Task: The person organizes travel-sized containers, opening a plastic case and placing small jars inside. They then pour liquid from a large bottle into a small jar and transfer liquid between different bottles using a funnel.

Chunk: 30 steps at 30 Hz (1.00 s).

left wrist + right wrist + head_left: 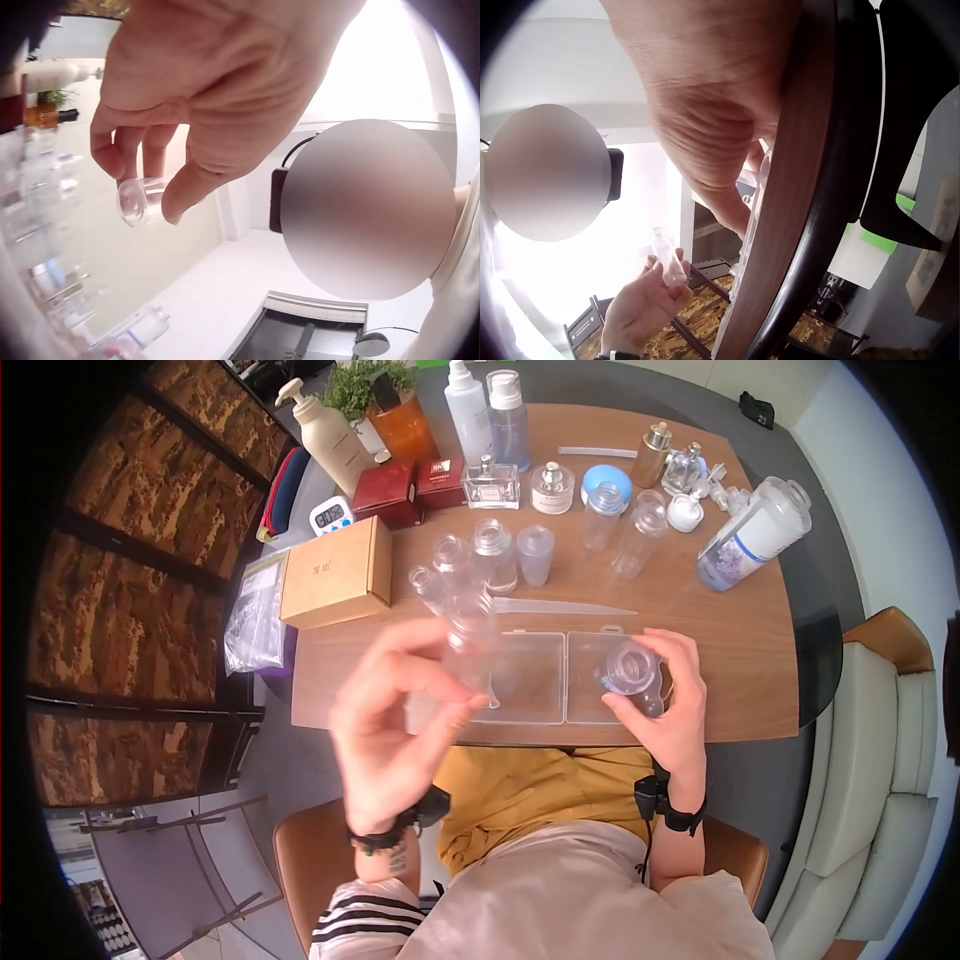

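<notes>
My left hand (395,715) is raised over the front left of the table, pinching a small clear bottle (470,628) between thumb and fingertips. The right wrist view shows that bottle (667,259) upright with a narrow neck. Its round end (131,204) faces the left wrist camera. Over the right half of an open clear plastic case (565,678), my right hand (678,700) curls round a clear round-mouthed container (630,667). Thumb and fingers stand on either side of it. In the right wrist view, my palm hides that container.
Several clear bottles (493,555) stand beyond the case, near a white strip (565,606). A cardboard box (337,572) is at left. Perfume bottles (551,488), dark red boxes (387,495) and pump bottles (330,440) line the back. A large clear container (755,532) stands at right.
</notes>
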Motion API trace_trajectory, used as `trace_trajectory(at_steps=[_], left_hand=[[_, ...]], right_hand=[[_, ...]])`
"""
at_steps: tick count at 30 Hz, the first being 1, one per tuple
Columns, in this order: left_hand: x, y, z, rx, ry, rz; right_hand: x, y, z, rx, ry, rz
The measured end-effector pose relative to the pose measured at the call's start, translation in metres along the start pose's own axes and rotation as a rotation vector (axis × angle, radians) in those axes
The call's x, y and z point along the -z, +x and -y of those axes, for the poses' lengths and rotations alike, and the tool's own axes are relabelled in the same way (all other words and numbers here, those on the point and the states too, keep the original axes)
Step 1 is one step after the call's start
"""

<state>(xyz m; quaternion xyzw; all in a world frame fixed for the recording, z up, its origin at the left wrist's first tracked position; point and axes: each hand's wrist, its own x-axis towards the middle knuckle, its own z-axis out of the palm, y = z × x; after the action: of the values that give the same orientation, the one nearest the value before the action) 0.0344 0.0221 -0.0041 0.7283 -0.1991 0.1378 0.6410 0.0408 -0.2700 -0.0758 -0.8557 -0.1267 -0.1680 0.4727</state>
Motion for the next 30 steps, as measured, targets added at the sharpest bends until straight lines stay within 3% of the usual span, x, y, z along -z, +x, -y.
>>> trace_trajectory(at_steps=[3,6,8,9,11,15,25,30], left_hand=[[-0.025,-0.026,0.036,0.208,-0.085,-0.068],[-0.036,-0.026,0.041,0.278,-0.163,-0.091],[-0.036,-0.029,0.048,0.31,0.148,-0.022],[-0.036,-0.027,0.049,0.312,0.149,-0.024],[-0.036,-0.02,0.048,0.154,0.431,0.045],[-0.038,-0.016,0.049,0.139,0.518,0.122],[-0.034,-0.017,0.05,0.13,0.602,0.158],[-0.012,-0.027,0.035,0.166,0.554,0.065]], right_hand=[[-0.002,0.0,-0.001,-0.023,0.029,0.003],[-0.002,-0.001,-0.002,-0.043,0.041,0.004],[-0.003,0.0,0.0,-0.053,0.047,0.006],[-0.003,0.0,0.0,-0.06,0.052,0.003],[-0.003,0.0,-0.001,-0.052,0.045,0.003],[-0.003,0.0,-0.003,-0.043,0.034,0.003],[-0.003,-0.001,-0.005,-0.06,0.05,0.005],[-0.003,-0.001,-0.007,-0.038,0.028,0.013]])
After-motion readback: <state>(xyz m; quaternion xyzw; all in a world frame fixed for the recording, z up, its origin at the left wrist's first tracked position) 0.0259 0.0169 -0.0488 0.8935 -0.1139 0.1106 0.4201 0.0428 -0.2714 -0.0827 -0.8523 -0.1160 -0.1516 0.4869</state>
